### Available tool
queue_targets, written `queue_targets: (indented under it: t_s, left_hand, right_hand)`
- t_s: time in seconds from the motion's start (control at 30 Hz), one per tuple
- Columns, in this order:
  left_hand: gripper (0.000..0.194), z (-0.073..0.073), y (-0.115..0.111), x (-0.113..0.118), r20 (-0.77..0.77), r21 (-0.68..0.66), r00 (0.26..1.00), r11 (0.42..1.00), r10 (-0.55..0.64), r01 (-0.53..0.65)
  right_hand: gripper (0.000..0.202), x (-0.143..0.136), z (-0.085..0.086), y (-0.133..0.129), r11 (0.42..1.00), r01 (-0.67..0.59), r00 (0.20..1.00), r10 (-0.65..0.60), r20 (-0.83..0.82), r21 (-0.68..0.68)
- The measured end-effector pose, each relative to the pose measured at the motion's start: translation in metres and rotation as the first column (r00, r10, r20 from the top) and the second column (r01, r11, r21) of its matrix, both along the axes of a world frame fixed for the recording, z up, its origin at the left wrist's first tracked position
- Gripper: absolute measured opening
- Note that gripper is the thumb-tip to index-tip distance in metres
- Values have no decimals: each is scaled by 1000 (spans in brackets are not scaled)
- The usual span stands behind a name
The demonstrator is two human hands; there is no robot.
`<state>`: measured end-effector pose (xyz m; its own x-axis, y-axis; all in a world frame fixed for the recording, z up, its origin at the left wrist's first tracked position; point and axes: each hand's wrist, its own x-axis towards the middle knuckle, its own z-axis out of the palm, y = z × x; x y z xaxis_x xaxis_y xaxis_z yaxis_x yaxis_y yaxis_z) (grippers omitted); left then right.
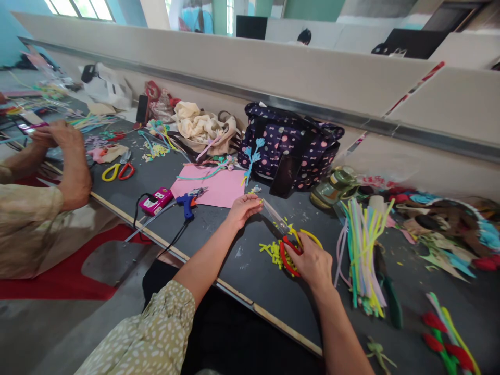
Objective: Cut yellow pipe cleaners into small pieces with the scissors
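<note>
My right hand [312, 260] grips a pair of scissors [287, 239] with red and yellow handles, its blades pointing up and left. The blade tips reach my left hand [244, 209], whose thumb and fingers are pinched together. A small bit of yellow pipe cleaner shows at those fingertips, mostly hidden by them. Under and around the scissors lies a scatter of short yellow pipe cleaner pieces [269, 252]. Just beyond my left hand, a blue pipe cleaner flower [254, 156] leans against a dark patterned bag [308, 140].
A pink sheet [219, 185], blue glue gun [188, 202] and pink power strip [156, 201] lie left. On the right are a bundle of long pipe cleaners [363, 250], a green jar [334, 187] and red flowers [433, 321]. Another person's hands [64, 138] work at far left, near second scissors [119, 169].
</note>
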<state>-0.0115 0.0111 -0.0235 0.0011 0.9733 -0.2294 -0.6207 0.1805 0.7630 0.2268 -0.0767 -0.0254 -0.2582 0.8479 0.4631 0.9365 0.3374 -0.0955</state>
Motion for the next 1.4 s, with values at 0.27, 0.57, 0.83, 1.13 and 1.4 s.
queue_targets:
  t_s: [0.27, 0.57, 0.83, 1.13, 1.4]
  left_hand:
    - [29, 3, -1, 3, 26, -6, 999, 999, 35, -35]
    - [30, 2, -2, 4, -13, 22, 1000, 999, 28, -27]
    - [33, 3, -3, 4, -56, 14, 998, 1000, 8, -7]
    - [33, 2, -2, 3, -23, -12, 999, 999, 29, -29]
    - [34, 5, -3, 3, 2, 4, 1000, 1000, 27, -27]
  right_hand:
    - [50, 2, 0, 0, 996, 78, 996, -79, -38, -31]
    - [50, -1, 0, 0, 1000, 19, 1000, -19, -10, -9]
    - [49, 0, 0, 0, 1000, 3, 1000, -3, -7, 5]
    - [48, -1, 1, -1, 999, -11, 998, 13, -62, 39]
    - [50, -2, 0, -1, 999, -33, 997, 35, -76, 20]
